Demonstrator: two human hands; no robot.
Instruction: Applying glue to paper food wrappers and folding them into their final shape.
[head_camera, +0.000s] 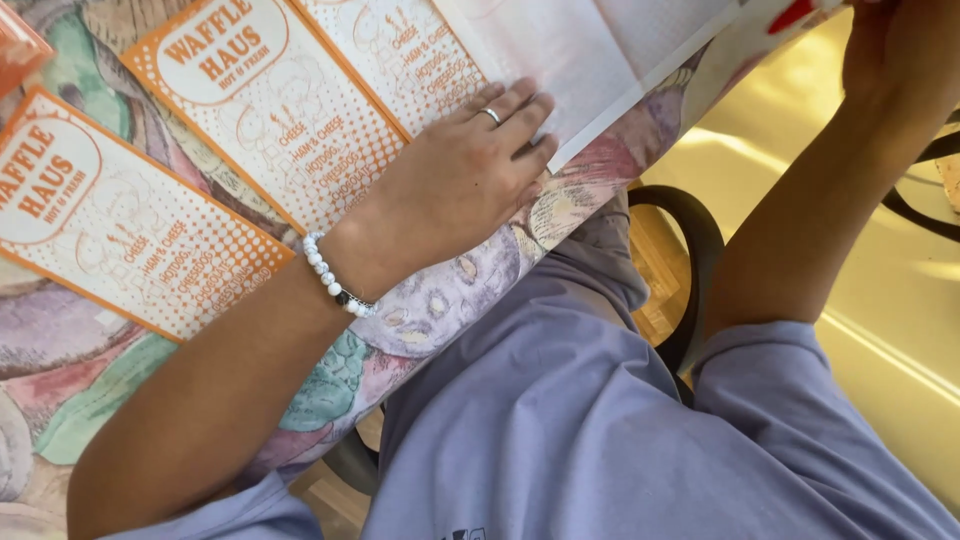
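1. Nearest the camera: lavender T-shirt (560, 420) and lap of the person, seated on a black chair (690, 250) whose curved back shows past the table edge. Yellow-lit floor (880, 300) beyond it.
2. Left forearm runs up from lower left, a white beaded bracelet (335, 278) at the wrist.
3. Left hand (460, 180) lies flat, palm down, on the table (420, 320), which is covered with a pastel patterned cloth. Fingers are extended and close together, a ring (491, 115) on one; they press down the near edge of a white paper sheet (590, 55). No pinch, just a flat hold.
4. Just left of that hand: an orange-and-white printed paper sleeve (270, 100), touching or slightly under the white sheet; exact overlap unclear. A second matching orange sleeve (110, 220) lies further left, beside the first.
5. Right arm rises at frame right. Right hand (895, 45) is at the top corner, mostly cut off; it seems to lift the far end of the white sheet, which carries a red patch (795, 15) there. Whether its fingers pinch cannot be told.
6. Judgement, step in hand: the sheet is being pinned at one end and raised at the other, likely a fold or turn-over.
7. Judgement, next move: left hand must keep firm pressure so the sheet does not slide while the right guides the lifted end squarely.
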